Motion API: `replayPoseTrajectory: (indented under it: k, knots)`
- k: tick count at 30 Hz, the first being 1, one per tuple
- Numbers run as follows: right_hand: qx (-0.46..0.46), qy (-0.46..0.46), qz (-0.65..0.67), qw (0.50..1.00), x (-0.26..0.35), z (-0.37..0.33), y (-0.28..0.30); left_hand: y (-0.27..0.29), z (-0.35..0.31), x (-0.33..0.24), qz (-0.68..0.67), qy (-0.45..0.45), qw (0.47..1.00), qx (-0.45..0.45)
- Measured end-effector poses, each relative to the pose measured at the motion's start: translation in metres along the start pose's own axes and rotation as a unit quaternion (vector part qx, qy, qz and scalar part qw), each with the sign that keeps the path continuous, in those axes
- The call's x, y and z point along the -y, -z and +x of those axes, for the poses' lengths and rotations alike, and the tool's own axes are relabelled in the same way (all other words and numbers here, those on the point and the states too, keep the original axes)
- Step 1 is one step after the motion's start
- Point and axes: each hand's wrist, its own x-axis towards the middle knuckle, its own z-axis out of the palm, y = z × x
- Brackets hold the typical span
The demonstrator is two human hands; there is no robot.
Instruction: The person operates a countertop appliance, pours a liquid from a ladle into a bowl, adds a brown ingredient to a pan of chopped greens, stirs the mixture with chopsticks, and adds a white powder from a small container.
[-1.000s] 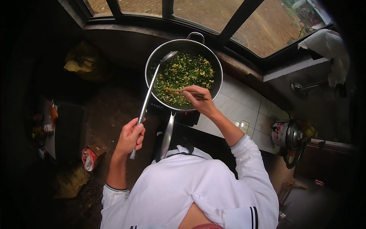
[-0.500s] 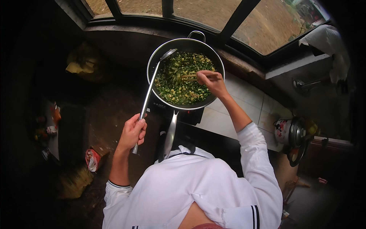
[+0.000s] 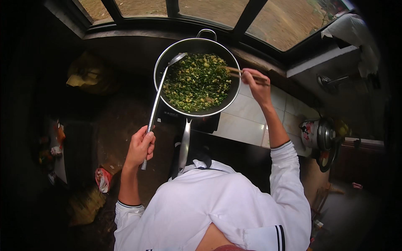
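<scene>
A deep wok (image 3: 161,94) with a steel handle toward me holds a chopped green and yellow mixture (image 3: 197,83), which looks like greens with bits of egg. My left hand (image 3: 140,146) is closed round the handle of a long metal ladle (image 3: 155,106); its bowl rests inside the wok's far left wall. My right hand (image 3: 257,85), at the wok's right rim, grips a pair of wooden chopsticks (image 3: 234,71). Their tips touch the mixture at its right edge.
Beneath the wok is a dark cooktop (image 3: 209,124), beside a white tiled counter (image 3: 240,121). A flowered rice cooker (image 3: 310,133) stands at the right. Windows (image 3: 209,12) run along the back. A red and white bag (image 3: 103,180) lies low at the left.
My right hand and the chopsticks have moved right, from over the middle of the mixture to the wok's right rim. My left hand keeps its hold on the ladle.
</scene>
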Motion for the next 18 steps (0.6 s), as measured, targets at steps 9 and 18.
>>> replayPoseTrajectory:
  k: [9,18]
  knots:
    - [0.020,-0.014,0.047,0.999,-0.006,-0.005,-0.038,0.005,0.003,-0.005,0.001,-0.008,1.000,0.015]
    - [0.107,-0.051,0.019,0.993,-0.015,0.010,-0.081,0.010,0.002,-0.008,0.017,0.002,1.000,0.025]
